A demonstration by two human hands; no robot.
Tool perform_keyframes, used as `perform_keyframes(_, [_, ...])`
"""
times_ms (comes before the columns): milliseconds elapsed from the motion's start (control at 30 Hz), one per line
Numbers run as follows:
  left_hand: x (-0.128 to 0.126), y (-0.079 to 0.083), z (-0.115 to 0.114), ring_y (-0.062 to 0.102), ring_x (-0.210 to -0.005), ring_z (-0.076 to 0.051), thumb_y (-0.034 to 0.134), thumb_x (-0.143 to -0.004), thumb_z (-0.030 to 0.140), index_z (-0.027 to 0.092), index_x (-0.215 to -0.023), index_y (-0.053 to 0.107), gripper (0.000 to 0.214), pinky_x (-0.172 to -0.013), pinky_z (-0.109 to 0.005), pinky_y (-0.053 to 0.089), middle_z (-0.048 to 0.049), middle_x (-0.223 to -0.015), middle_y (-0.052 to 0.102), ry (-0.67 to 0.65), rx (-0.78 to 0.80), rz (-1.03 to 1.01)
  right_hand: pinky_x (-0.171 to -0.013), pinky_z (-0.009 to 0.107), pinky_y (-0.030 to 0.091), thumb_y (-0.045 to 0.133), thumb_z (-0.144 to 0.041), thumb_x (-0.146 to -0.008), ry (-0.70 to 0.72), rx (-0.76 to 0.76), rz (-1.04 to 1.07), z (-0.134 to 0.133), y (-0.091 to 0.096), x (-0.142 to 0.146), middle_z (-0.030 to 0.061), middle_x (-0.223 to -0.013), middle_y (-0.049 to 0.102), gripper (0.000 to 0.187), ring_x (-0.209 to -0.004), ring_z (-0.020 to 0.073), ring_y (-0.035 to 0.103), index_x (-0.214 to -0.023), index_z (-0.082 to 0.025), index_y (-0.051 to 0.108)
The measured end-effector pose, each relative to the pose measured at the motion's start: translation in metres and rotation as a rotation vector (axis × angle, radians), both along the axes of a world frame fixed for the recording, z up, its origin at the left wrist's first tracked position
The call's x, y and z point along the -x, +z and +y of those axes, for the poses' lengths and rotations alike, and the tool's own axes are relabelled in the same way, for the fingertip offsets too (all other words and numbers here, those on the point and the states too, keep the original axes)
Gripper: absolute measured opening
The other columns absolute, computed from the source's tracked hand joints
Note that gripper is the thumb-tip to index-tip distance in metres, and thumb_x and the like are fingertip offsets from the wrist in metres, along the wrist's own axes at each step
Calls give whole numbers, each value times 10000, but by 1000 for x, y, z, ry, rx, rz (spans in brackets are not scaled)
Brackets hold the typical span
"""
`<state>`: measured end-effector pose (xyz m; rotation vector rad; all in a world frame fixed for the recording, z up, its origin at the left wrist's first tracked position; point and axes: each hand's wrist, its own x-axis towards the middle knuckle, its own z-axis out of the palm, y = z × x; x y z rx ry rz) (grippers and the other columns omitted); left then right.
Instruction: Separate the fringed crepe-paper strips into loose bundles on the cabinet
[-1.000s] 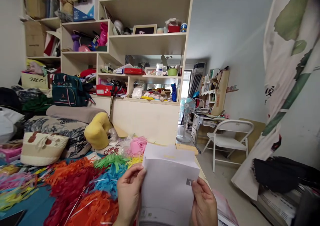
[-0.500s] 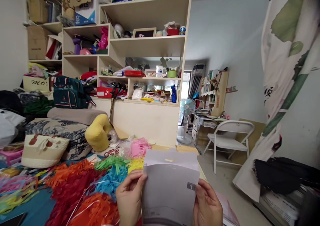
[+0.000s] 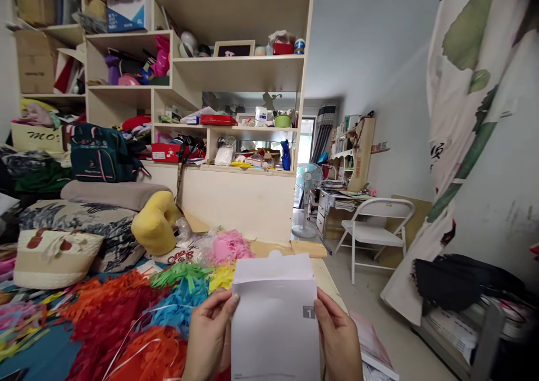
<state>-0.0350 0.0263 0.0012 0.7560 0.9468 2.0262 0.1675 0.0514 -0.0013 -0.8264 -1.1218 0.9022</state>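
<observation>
A white paper envelope (image 3: 275,330) is held upright in front of me between my two hands. Its top flap (image 3: 273,269) stands raised, with a small rounded tab at the upper edge. A dark square marked "1" is printed near its right side. My left hand (image 3: 211,333) pinches the left edge, thumb on the front. On the opposite edge, my right hand (image 3: 339,336) grips with its thumb on the front as well. The envelope's lower end runs out of the picture.
Heaps of coloured paper strips (image 3: 113,313) lie at left, beside a woven bag (image 3: 56,257) and a yellow pillow (image 3: 155,224). Pink-covered papers (image 3: 370,342) lie at right. Beyond are filled shelves (image 3: 240,67), a fan (image 3: 306,196) and a white folding chair (image 3: 377,229).
The view has turned slightly right. The envelope has tipped, so its flap stands up more and its tab shows. Both hands keep hold of the sides.
</observation>
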Motion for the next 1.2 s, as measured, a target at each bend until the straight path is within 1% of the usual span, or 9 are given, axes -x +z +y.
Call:
perform_keyframes(67, [1,-3,1,651,-642,-192,897,-380,400,117,-632,739,410,-603,-251,521,-73,-666,720,-53,-12,14,-790,370,556,726,-480,-674,-92,-3,-29,-1,2,-3,117,-952,750,405,-911,301,680,-908,-152,769])
perform_keyframes(167, [3,-7,5,667,-658,-214,899,-384,392,109,-664,755,424,-634,-282,525,-89,-656,722,-203,-26,13,-784,375,550,731,-474,-646,-248,-18,-53,-3,-1,-3,114,-891,757,381,-866,305,682,-831,-144,777])
perform_keyframes(233, [5,-11,7,663,-629,-198,902,-394,378,112,-661,755,404,-620,-269,520,-85,-638,722,-238,-18,-8,-764,344,549,727,-472,-647,-267,-27,-59,-3,-4,-1,106,-864,757,365,-837,287,684,-803,-145,771])
perform_keyframes(433, [6,-13,5,621,-513,-149,911,-368,355,121,-555,708,362,-534,-234,502,-52,-576,701,-190,-11,-44,-557,249,523,721,-490,-684,-28,-42,-51,-8,2,1,51,-668,719,342,-598,200,661,-749,-154,693])
perform_keyframes(567, [1,-6,1,673,-600,-224,893,-375,391,137,-590,743,364,-585,-295,551,-87,-621,731,-60,-11,83,-489,225,487,733,-514,-666,-55,-17,-44,-8,2,0,41,-587,689,367,-584,203,655,-654,-164,622])
perform_keyframes(767, [-5,-4,0,697,-673,-261,853,-462,404,170,-658,778,314,-635,-330,581,-102,-714,762,101,-57,205,-603,266,547,764,-532,-608,-133,30,33,-7,0,2,80,-771,750,457,-745,251,698,-858,-157,691])
perform_keyframes(1000, [-8,-18,1,680,-637,-209,801,-588,386,178,-664,773,224,-604,-248,555,-72,-688,753,62,-39,299,-530,300,547,706,-613,-643,4,54,40,-12,7,1,58,-634,703,489,-612,248,672,-763,-139,726])
perform_keyframes(1100, [-9,-21,1,661,-616,-191,783,-627,387,164,-657,751,226,-581,-222,537,-61,-654,736,51,-67,318,-522,300,539,712,-602,-644,-29,53,14,-12,6,-1,56,-605,688,474,-588,244,658,-717,-134,729])
perform_keyframes(1200, [-8,-21,0,660,-661,-187,749,-686,385,161,-737,749,230,-603,-215,530,-63,-718,741,3,-99,367,-525,287,529,711,-589,-646,-143,39,-55,-11,2,-4,57,-593,680,463,-617,249,653,-687,-128,733])
